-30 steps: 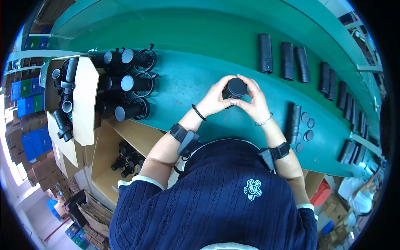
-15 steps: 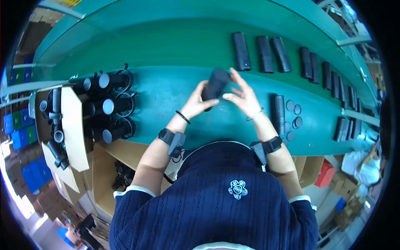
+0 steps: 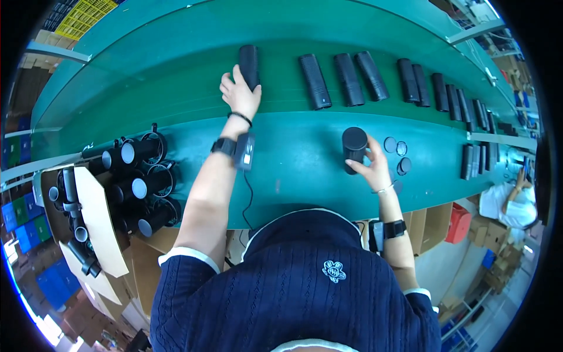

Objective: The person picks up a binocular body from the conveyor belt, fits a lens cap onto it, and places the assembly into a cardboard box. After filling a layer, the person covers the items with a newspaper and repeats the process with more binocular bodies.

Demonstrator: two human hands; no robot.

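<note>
Green bench [image 3: 293, 170], box [image 3: 98, 220] at left edge — right hand [image 3: 375, 168] grips a canister [image 3: 353, 141]; left hand [image 3: 241, 97] touches far-edge tube [image 3: 249, 63], grip unclear.

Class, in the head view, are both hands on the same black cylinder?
No, the left hand is at a black ribbed cylinder on the darker green strip, while the right hand holds a separate black round-topped cylinder.

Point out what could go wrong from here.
The right hand holds the upright tube close to loose discs and might knock them. The cable hanging from the left wrist box could snag. The far tube at the left hand might roll if nudged.
</note>
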